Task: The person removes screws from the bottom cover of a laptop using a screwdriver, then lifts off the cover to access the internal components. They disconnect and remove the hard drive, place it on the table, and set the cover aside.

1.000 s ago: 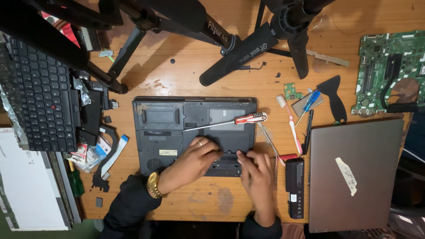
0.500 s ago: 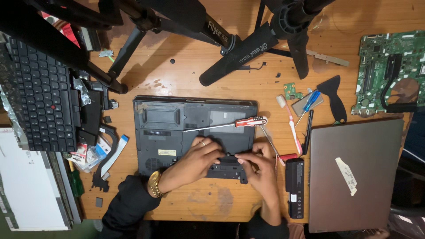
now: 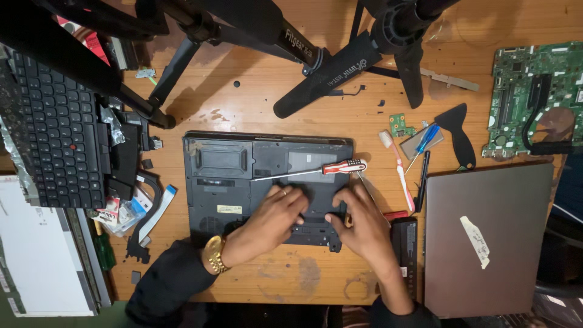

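Observation:
A black laptop base (image 3: 218,182) lies bottom-up in the middle of the wooden table. Both my hands rest on its near edge, over the black battery pack (image 3: 316,232). My left hand (image 3: 273,218), with a gold watch on the wrist, lies flat across the base with its fingertips on the pack. My right hand (image 3: 358,231) grips the pack's right end. The pack sticks out slightly past the laptop's near edge. A screwdriver with a red and white handle (image 3: 343,166) lies loose on the base just beyond my fingers.
Black tripod legs (image 3: 328,73) cross the far side. To the left are a loose keyboard (image 3: 54,140), black parts and a white panel (image 3: 36,255). On the right lie a closed grey laptop (image 3: 486,231), a green circuit board (image 3: 534,91), a toothbrush (image 3: 398,167) and a black pry tool (image 3: 458,136).
My two hands have closed in on the battery pack, which has slid a little toward me out of the base. The screwdriver has not moved.

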